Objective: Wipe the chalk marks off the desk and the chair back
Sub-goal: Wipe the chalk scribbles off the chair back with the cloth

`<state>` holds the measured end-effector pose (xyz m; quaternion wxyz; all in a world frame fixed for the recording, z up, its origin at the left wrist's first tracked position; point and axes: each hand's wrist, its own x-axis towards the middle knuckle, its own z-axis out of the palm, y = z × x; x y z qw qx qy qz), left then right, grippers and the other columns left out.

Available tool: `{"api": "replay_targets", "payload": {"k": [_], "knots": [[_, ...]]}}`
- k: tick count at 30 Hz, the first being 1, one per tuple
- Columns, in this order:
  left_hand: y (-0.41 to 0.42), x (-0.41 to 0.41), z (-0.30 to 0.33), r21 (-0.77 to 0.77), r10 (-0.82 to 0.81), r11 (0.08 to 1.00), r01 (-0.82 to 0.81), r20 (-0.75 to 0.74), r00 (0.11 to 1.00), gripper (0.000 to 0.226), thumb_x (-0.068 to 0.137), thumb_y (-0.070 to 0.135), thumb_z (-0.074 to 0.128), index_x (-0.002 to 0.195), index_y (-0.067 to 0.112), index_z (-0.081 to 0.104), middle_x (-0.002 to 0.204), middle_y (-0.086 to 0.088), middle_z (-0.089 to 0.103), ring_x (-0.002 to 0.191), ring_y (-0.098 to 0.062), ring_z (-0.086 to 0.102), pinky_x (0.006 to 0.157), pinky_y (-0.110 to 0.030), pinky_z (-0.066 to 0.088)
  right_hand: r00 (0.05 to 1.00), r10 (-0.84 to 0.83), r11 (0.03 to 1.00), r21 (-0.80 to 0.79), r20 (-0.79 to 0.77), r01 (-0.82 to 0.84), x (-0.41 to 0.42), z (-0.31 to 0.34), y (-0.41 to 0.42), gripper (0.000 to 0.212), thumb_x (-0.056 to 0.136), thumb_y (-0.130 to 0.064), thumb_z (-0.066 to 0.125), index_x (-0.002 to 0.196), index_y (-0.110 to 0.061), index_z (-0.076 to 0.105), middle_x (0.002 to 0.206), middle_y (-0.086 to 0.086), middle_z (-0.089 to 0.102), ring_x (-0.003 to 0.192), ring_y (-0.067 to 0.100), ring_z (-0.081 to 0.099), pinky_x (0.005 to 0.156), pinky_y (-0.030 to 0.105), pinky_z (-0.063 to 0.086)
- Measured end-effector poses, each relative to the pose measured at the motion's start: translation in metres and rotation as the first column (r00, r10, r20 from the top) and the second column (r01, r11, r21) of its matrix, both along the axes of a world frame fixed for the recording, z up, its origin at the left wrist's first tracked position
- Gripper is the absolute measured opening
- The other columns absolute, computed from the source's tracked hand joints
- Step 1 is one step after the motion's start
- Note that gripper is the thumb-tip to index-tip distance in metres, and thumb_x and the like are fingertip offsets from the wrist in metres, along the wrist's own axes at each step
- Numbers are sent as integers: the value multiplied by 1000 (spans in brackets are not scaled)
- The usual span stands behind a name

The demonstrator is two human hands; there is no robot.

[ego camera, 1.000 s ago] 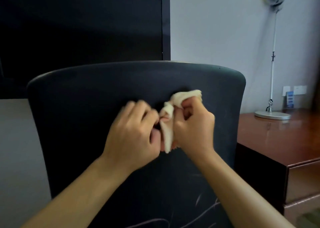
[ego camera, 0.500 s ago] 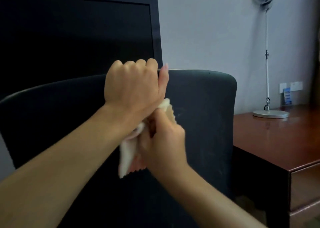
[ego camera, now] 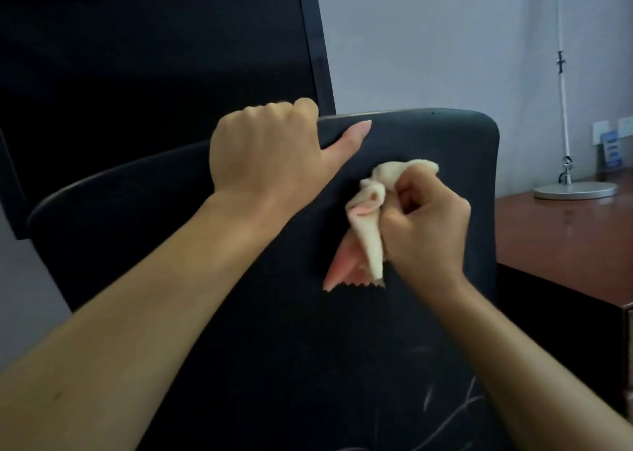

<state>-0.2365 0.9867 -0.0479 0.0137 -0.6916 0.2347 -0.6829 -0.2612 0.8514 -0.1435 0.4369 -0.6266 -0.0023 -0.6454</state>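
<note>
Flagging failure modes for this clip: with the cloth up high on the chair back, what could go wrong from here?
1. The chalk marks sit low on the chair back, well below the cloth; wiping only up high may leave them.
2. The right hand holds the cloth bunched, so little fabric meets the surface and chalk may smear.
3. The left hand has its grip on the top edge only; the chair could still turn under pressure.

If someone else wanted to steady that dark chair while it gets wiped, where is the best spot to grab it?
Probably the top rim of the chair back, taken from above. It is a thin curved edge, so fingers hook over it, as the left hand does now with its thumb on the front. That leaves the right hand and cloth free over the chalk marks lower down.
</note>
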Motion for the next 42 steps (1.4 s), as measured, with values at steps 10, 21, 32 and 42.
{"api": "replay_targets", "payload": {"k": [10,21,32,42], "knots": [[11,3,-1,-49,-34,998,32,-27,999,67,90,76,34,65,15,43,55,2,36,51,-24,33,53,-33,18,1000,-8,1000,12,26,8,-1,-2,12,22,83,-8,60,68,-18,48,57,-6,46,50,9,45,51,25,35],[15,3,2,-11,0,1000,-1,-49,999,69,91,79,30,66,17,44,55,3,39,52,-22,40,55,-34,25,1000,-31,998,50,0,31,0,-18,-7,23,82,-7,65,69,-17,49,56,-9,49,50,3,46,48,16,34],[16,7,0,-42,-23,999,23,-14,1000,73,91,79,32,69,13,54,55,-1,42,51,-26,39,55,-34,24,998,-26,998,-61,-57,23,3,-43,-23,22,85,-15,66,73,-17,48,60,-4,55,50,11,48,51,32,39],[9,-1,-61,133,-150,982,131,138,979,34,95,16,54,125,6,64,128,-22,60,124,-38,55,106,-50,39,981,-155,947,-264,117,181,9,-84,-52,6,90,-14,60,85,-18,60,89,-19,49,75,7,54,69,14,40]]}}
